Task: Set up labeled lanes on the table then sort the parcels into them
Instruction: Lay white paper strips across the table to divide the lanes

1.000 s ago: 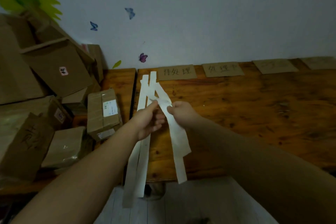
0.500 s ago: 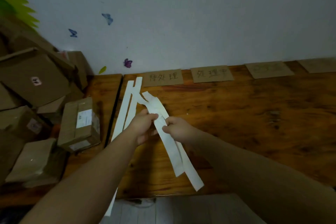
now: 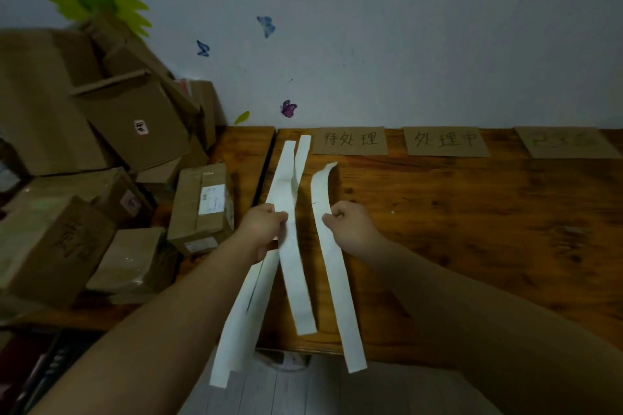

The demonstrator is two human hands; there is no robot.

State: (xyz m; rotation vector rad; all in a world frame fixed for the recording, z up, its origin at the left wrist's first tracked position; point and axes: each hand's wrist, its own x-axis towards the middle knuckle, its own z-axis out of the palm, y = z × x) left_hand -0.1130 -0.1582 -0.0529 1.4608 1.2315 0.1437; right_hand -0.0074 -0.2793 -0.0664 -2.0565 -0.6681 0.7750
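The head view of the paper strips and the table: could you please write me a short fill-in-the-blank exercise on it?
1. The right hand pinches just ___ long white paper strip, while the left hand grips the other white strips.
2. The brown cardboard labels lie along the wooden table's ___ edge, by the wall.
3. The brown cardboard parcels are piled to the ___ of the table.

Missing words: one; far; left.

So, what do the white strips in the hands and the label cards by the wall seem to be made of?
The white strips look like thin matte paper: they bend and curl. The label cards seem to be brown cardboard or kraft paper, matte, with handwritten characters.
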